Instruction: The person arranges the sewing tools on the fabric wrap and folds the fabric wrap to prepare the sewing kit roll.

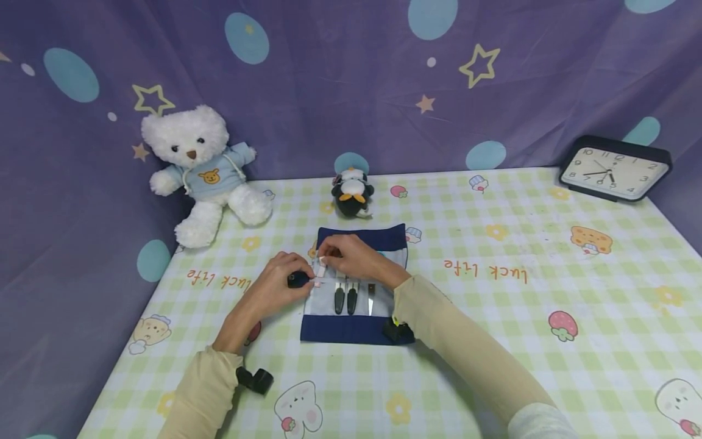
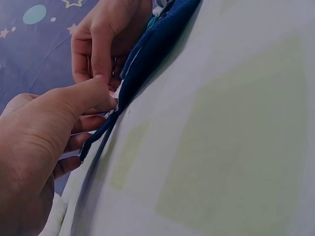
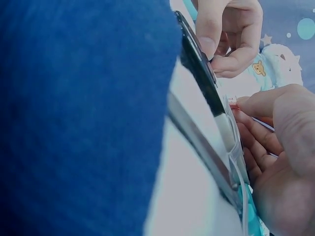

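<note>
An unrolled navy fabric tool pouch (image 1: 342,329) lies on the table, its pale inside facing up. My left hand (image 1: 276,283) pinches the pouch's left edge, where the navy cloth (image 1: 298,279) folds up by the fingers. Over the upper part of the pouch, my right hand (image 1: 351,255) pinches a small white strip (image 1: 322,266); red marks show on this strip (image 3: 233,102) in the right wrist view. Two dark-handled tools (image 1: 345,300) and a flat metal piece (image 1: 372,300) sit in clear pockets. The fingertips of both hands are close together at the edge.
Behind the pouch sits a penguin plush (image 1: 352,194). A white teddy bear (image 1: 208,177) leans at the back left, and a black-framed clock (image 1: 615,169) stands at the back right. A checked cloth (image 1: 493,366) covers the table.
</note>
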The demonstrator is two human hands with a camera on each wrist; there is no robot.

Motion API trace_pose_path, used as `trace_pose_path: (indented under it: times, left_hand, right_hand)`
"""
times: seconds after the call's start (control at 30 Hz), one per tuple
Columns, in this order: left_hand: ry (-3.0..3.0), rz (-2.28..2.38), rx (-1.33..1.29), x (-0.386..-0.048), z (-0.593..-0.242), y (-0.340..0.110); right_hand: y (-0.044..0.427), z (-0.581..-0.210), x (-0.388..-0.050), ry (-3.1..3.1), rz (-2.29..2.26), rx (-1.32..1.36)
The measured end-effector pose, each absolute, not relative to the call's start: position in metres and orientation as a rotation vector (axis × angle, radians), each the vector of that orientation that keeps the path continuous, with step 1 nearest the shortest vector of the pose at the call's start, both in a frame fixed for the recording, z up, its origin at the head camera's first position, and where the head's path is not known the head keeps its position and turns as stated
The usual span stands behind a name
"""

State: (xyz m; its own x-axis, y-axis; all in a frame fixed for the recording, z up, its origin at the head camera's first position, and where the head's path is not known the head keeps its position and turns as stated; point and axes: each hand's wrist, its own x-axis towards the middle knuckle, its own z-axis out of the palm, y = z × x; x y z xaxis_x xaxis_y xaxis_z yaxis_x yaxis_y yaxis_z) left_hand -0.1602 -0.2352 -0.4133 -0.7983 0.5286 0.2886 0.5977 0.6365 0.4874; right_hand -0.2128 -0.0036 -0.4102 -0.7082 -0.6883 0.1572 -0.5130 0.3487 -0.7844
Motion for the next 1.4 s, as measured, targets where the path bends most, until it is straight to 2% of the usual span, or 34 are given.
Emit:
trace_pose_path:
  times: [1.4]
  left_hand:
    - [-2.712,-0.867,-0.97,-0.1598,-0.4121,-0.2348]
  right_hand:
    - [-0.0068,-0.4105,-0.2101,2.421,-1.263,-1.139]
